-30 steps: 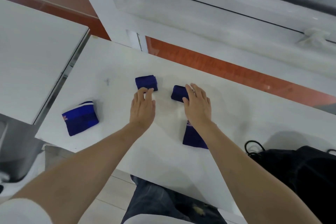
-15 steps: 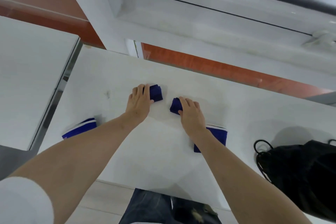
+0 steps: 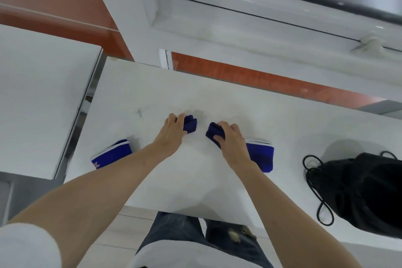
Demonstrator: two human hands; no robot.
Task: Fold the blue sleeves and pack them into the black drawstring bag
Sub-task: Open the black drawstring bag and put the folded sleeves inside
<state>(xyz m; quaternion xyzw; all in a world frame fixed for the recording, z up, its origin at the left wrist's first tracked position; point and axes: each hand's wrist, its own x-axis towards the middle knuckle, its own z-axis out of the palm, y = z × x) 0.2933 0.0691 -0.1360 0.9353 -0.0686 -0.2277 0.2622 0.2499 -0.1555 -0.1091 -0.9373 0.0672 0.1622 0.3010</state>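
Left hand (image 3: 171, 135) gripping one small folded blue sleeve (image 3: 190, 123), right hand (image 3: 230, 139) gripping another (image 3: 214, 131), mid-surface (image 3: 217, 102). Probably soft, light, springy: best pinched across folds. Black drawstring bag (image 3: 365, 185) well right.

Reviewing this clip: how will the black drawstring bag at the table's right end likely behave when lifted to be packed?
The black drawstring bag lies slumped in soft folds, so it will probably sag and its mouth close unless held open. Its cord trails in loose loops on the white table, so it may snag or dangle. It looks thin and light, likely sliding if pushed.
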